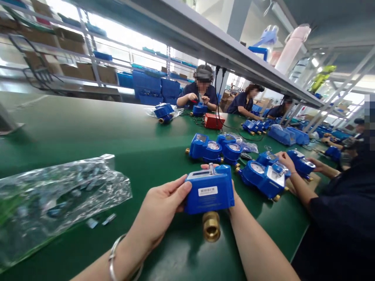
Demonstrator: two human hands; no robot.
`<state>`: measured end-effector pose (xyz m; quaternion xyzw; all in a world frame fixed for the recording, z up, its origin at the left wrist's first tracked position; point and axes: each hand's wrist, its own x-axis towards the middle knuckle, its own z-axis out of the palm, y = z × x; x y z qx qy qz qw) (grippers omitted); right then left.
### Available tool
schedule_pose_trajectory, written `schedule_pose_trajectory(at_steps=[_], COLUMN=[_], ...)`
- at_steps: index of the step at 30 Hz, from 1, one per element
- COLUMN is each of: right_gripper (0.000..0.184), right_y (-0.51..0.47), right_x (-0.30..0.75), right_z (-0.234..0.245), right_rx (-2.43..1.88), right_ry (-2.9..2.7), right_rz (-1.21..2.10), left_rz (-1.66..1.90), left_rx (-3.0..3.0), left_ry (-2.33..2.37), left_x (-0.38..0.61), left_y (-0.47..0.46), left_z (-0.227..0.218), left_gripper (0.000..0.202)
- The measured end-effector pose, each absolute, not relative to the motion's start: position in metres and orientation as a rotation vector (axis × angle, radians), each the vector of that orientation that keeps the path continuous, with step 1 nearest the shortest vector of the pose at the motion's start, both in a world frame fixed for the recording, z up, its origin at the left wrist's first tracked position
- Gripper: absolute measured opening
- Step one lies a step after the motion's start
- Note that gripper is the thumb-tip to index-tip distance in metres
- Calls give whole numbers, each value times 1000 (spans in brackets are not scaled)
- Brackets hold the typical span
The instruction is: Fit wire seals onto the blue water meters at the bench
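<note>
I hold a blue water meter (209,191) with a white barcode label and a brass threaded end (211,226) pointing toward me, just above the green table (152,152). My left hand (159,212) grips its left side, thumb and fingers wrapped round the case; a silver bangle sits on that wrist. My right hand (233,195) is mostly hidden behind the meter's right side, pressed against it.
A clear plastic bag of small parts (55,195) lies at the left, with loose bits beside it. Several blue meters (216,148) stand beyond. A co-worker's hand (285,160) at the right touches another meter (265,177). More people sit further along by a red box (213,120).
</note>
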<state>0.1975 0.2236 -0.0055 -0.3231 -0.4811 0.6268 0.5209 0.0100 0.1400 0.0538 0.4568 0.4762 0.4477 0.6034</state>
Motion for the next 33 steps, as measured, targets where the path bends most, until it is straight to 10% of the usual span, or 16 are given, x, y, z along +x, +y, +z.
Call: schedule_pose_trajectory(at_steps=[33], right_gripper=[27], right_y=[220], right_x=[200], right_z=[-6], right_rx=[-982], right_ry=[-1096], right_rz=[1469], left_rz=[1044], left_rx=[1111], left_ry=[1124], left_x=[5], left_y=[155], left_z=[39], left_gripper=[51])
